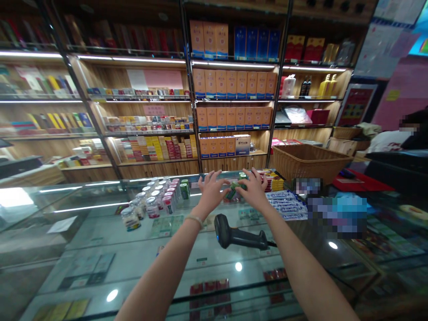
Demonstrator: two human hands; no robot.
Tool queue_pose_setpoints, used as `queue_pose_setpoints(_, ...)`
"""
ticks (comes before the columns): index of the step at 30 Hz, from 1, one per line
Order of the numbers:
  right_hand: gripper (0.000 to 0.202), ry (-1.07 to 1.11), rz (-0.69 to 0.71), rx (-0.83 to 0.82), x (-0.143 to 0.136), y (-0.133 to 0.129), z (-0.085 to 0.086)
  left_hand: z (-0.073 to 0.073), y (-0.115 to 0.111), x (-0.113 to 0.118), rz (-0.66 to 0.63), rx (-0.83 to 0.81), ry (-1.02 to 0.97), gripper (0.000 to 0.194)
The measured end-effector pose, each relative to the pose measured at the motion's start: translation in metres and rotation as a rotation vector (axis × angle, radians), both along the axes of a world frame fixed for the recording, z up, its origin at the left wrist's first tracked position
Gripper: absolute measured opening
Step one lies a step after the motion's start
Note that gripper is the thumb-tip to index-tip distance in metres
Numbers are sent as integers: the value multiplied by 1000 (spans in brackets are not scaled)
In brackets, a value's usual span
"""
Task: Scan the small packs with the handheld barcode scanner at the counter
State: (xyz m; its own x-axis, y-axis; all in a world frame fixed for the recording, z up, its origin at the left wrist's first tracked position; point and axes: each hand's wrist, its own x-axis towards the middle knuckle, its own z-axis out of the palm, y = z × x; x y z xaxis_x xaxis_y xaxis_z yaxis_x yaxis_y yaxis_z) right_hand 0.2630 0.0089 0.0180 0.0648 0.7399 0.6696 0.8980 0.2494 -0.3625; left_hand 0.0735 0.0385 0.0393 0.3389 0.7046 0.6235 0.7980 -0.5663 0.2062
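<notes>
My left hand [212, 192] and my right hand [254, 191] reach over the far part of a glass counter. Thumbs and index fingers pinch at a small green container [230, 192] between them, while the other fingers are spread. The fingers partly hide this container, so its exact kind is unclear. Just behind the right fingers stands another green container [242, 176]. Nearer to me, a dark handheld barcode scanner [239, 236] lies on the glass between my forearms. To the left stand rows of small lidded jars [153, 207] and a green can-like container [184, 189].
White-and-blue packets [287, 205] lie right of my right hand, with stacked red-yellow packs [276, 182] behind. A wicker basket [307, 162] stands at the back right, near a red mat [356, 183]. Shelves of boxes [234, 118] fill the wall. A person [388, 140] is at far right.
</notes>
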Motion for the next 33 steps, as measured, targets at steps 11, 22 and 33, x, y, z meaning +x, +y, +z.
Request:
queue_pose_setpoints(11, 25, 156, 124, 35, -27, -1, -8, -30, -5, -53, 25, -126, -67, 9)
queue_pose_setpoints(22, 26, -12, 103, -28, -23, 0, -14, -39, -7, -55, 69, -107, -132, 18)
queue_pose_setpoints(33, 28, -223, 48, 3, -28, -12, -13, -28, -18, -58, 80, -24, -94, 19)
